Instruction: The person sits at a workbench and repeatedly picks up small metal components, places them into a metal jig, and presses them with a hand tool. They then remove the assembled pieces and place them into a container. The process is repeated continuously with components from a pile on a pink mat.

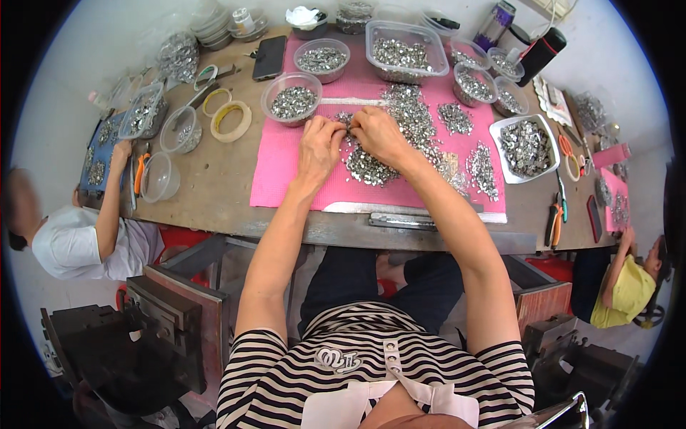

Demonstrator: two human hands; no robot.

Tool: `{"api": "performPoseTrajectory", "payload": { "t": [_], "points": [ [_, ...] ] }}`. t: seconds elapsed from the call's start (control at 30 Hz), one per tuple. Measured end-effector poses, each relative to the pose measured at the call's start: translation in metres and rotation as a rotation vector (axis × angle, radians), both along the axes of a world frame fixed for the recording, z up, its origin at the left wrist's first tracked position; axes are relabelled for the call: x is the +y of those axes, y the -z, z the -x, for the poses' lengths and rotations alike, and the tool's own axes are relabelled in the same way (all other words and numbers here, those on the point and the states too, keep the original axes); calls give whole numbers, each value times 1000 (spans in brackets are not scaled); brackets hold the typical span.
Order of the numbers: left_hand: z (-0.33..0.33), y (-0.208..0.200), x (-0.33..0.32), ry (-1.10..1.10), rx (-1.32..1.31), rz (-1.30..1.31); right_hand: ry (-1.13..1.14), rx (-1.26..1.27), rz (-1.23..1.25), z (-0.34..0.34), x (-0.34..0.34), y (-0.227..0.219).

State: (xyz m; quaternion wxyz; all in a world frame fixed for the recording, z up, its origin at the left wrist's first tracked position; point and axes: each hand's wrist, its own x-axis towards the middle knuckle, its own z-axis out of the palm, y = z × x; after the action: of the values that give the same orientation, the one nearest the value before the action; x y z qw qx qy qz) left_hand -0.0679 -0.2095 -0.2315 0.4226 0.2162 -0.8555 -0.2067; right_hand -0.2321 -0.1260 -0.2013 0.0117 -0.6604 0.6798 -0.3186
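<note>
Both of my hands work close together over a pink ribbed mat [279, 171]. My left hand [320, 149] has its thumb and fingers pinched; what they grip is too small to make out. Just beside it my right hand [379, 134] is pinched too, its fingertips almost touching the left ones, its contents hidden. Small shiny silver metal pieces [414, 121] spread in a heap from my right hand toward the back of the mat. A smaller pile [368, 169] lies below my fingertips. A clear round tub [293, 101] of such pieces stands behind my left hand.
A rectangular clear tub [404, 58] stands at the back, a white tray [527, 149] at the right, both holding metal pieces. Tape rolls [231, 121] lie left; orange-handled pliers [553, 222] lie right. A metal bar [402, 221] rests near the front edge. Co-workers sit at both sides.
</note>
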Motion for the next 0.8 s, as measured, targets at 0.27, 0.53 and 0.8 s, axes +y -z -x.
{"api": "performPoseTrajectory", "payload": {
  "t": [0.27,0.53,0.8],
  "points": [
    [-3,-9,-4,-39,142,-159,31,-63,15,14,38,-28],
    [11,-24,81,439,-14,-155,135,90,-239,10,164,-42],
    [5,-33,94,549,-101,-361,67,-41,-90,4,186,-24]
  ]
}}
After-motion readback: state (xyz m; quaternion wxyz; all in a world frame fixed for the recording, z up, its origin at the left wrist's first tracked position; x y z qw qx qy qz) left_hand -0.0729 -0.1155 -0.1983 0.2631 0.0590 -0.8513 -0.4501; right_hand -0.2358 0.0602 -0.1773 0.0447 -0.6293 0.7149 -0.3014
